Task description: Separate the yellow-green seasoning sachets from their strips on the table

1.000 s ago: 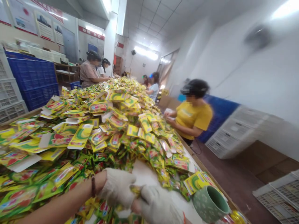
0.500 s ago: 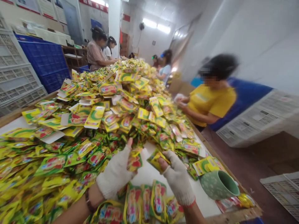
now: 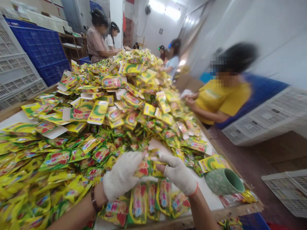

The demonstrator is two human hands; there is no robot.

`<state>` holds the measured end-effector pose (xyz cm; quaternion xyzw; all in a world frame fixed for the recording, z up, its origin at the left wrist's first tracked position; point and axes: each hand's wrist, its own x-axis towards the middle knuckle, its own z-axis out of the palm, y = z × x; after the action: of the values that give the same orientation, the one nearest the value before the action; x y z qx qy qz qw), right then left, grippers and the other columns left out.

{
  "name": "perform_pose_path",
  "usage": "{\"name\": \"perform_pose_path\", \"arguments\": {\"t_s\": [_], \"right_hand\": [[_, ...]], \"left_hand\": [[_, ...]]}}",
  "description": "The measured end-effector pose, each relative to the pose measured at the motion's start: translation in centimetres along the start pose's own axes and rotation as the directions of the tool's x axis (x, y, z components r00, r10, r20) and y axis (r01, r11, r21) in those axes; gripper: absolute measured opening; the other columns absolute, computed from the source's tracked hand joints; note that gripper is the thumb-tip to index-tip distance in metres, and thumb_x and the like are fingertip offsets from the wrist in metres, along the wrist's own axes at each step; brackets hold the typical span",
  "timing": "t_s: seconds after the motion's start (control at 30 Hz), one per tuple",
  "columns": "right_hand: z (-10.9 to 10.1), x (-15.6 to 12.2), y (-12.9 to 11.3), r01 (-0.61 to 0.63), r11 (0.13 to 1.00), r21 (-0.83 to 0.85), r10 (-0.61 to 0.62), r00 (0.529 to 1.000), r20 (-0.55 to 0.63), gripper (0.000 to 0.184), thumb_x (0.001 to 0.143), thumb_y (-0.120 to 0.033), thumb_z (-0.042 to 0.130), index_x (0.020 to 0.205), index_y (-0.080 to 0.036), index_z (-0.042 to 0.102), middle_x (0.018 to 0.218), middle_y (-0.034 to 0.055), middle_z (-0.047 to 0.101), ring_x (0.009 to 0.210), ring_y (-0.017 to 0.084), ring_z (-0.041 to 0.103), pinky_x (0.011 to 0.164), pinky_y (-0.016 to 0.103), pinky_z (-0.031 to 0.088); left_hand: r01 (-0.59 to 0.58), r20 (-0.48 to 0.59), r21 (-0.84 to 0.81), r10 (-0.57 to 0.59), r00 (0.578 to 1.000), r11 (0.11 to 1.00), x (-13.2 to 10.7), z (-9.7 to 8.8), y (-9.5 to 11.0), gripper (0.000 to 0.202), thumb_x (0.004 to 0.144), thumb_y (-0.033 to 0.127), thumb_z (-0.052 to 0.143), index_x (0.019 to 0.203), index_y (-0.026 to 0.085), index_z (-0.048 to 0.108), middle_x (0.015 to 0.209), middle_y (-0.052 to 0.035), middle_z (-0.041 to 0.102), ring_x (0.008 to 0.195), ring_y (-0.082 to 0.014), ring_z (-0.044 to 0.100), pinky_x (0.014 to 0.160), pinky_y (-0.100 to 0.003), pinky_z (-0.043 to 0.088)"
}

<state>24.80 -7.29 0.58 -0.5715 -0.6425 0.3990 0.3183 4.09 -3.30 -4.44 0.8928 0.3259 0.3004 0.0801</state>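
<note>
My left hand (image 3: 122, 175), in a white fingerless glove, is closed on a small candy packet (image 3: 143, 168) with a red watermelon print. Facing it, my right hand (image 3: 181, 174), gloved alike, pinches another yellow-green packet (image 3: 157, 169). The two packets meet edge to edge, or nearly so; slight blur hides the exact contact. Just below my hands, a row of similar packets (image 3: 137, 204) leans at the table's near edge. Loose packets (image 3: 57, 159) lie heaped beside my left hand. Flat yellow cartons (image 3: 98, 111) with open flaps rest on the pile beyond.
A green patterned cup (image 3: 224, 181) lies tipped on its side at the right, near the wooden table edge (image 3: 242, 209). Across the right side, a co-worker in a yellow shirt (image 3: 220, 99) handles something. Blue crates (image 3: 40, 48) and white crates (image 3: 261, 123) flank the table.
My hands have come together, bringing their packets side by side above the row. My left thumb, raised before, is now down near the packets. The view has shifted slightly.
</note>
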Motion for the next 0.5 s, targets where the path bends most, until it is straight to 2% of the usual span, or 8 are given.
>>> {"name": "perform_pose_path", "arguments": {"t_s": [0.07,0.17,0.23,0.3,0.37,0.43,0.5], "right_hand": [[0.3,0.1,-0.5,0.022,0.998,-0.058,-0.024,0.999,-0.027,0.014,0.081,-0.026,0.057,0.084,-0.018,0.069,0.078,0.0006,0.065,0.079,0.018,0.059,0.072,0.027,0.047],[1.3,0.1,-1.0,-0.013,0.989,-0.146,-0.016,0.98,-0.197,0.01,0.077,-0.02,0.056,0.081,-0.018,0.065,0.07,-0.0016,0.06,0.068,0.015,0.055,0.065,0.024,0.045],[1.9,0.0,-0.8,-0.082,0.991,-0.11,0.051,0.966,-0.254,0.011,0.078,-0.021,0.054,0.085,-0.019,0.062,0.064,-0.0034,0.056,0.059,0.013,0.051,0.056,0.023,0.042],[2.3,-0.1,-0.4,-0.117,0.991,-0.058,0.097,0.957,-0.274,0.014,0.081,-0.025,0.052,0.09,-0.018,0.06,0.064,-0.0029,0.056,0.056,0.013,0.051,0.054,0.023,0.043],[2.7,-0.3,0.0,-0.082,0.994,-0.073,0.053,0.942,-0.332,0.017,0.081,-0.026,0.052,0.093,-0.018,0.061,0.076,0.0011,0.062,0.067,0.015,0.057,0.063,0.026,0.047],[3.1,-0.4,0.2,-0.013,0.99,-0.142,-0.044,0.919,-0.393,0.018,0.081,-0.022,0.051,0.094,-0.017,0.062,0.088,0.0048,0.065,0.081,0.018,0.06,0.076,0.029,0.048],[3.2,-0.6,0.1,0.031,0.986,-0.166,-0.093,0.922,-0.377,0.019,0.08,-0.019,0.049,0.092,-0.018,0.063,0.088,0.0052,0.066,0.082,0.019,0.06,0.078,0.03,0.048]], "left_hand": [[-0.04,0.064,0.03,0.038,0.997,0.999,0.1,-0.1,0.2,0.052,0.069,0.026,0.068,0.117,0.017,0.051,0.107,-0.0116,0.065,0.094,-0.0282,0.062,0.079,-0.043,0.052],[-0.022,0.076,0.066,0.017,0.997,0.998,0.2,0.1,0.7,0.05,0.066,0.021,0.067,0.114,0.016,0.053,0.108,-0.0123,0.065,0.096,-0.0285,0.062,0.08,-0.043,0.052],[0.017,0.063,0.075,-0.022,0.998,0.997,0.2,0.2,0.9,0.051,0.065,0.019,0.066,0.114,0.015,0.053,0.107,-0.0121,0.066,0.096,-0.028,0.062,0.08,-0.042,0.052],[0.026,0.06,0.08,-0.031,0.998,0.996,0.2,0.3,1.0,0.051,0.066,0.02,0.066,0.115,0.015,0.053,0.108,-0.0119,0.066,0.096,-0.0279,0.062,0.081,-0.042,0.052],[0.013,0.043,0.075,-0.017,0.999,0.997,0.1,0.4,1.1,0.05,0.069,0.024,0.067,0.116,0.014,0.052,0.109,-0.0124,0.065,0.097,-0.0281,0.061,0.081,-0.042,0.052],[0.016,0.026,0.059,-0.018,1.0,0.998,0.1,0.5,1.2,0.05,0.072,0.028,0.067,0.117,0.013,0.052,0.108,-0.013,0.065,0.098,-0.0278,0.061,0.082,-0.041,0.052],[0.04,0.033,0.046,-0.042,0.999,0.998,0.0,0.5,1.2,0.05,0.073,0.03,0.067,0.117,0.014,0.052,0.109,-0.0131,0.064,0.099,-0.0273,0.06,0.084,-0.041,0.051]]}}
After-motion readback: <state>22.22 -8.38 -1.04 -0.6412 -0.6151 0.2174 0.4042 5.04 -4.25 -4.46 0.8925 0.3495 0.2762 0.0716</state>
